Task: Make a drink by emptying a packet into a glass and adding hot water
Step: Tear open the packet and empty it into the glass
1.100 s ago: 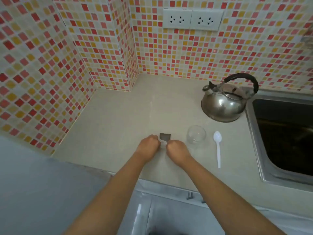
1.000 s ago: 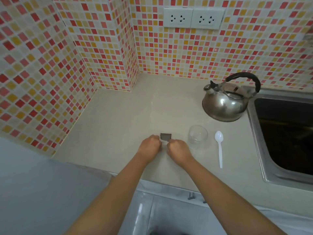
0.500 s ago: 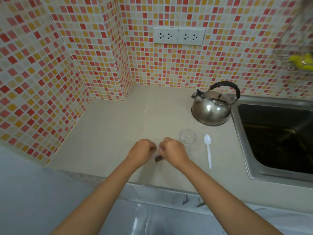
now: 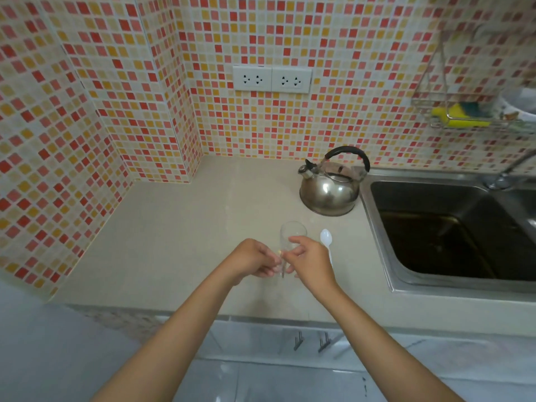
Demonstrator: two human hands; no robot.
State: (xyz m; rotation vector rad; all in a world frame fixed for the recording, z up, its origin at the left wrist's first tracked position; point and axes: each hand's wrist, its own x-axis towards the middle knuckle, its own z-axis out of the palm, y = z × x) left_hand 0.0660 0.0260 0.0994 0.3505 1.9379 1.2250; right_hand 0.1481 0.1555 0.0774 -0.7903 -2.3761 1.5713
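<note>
Packet [image 4: 282, 268] pinched edge-on between your left hand [image 4: 255, 261] and right hand [image 4: 310, 261], just before the glass [image 4: 293, 232].

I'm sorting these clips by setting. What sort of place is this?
Most likely a home kitchen: a steel sink set into the countertop, a kettle beside it, and mosaic wall tiles with sockets.
</note>
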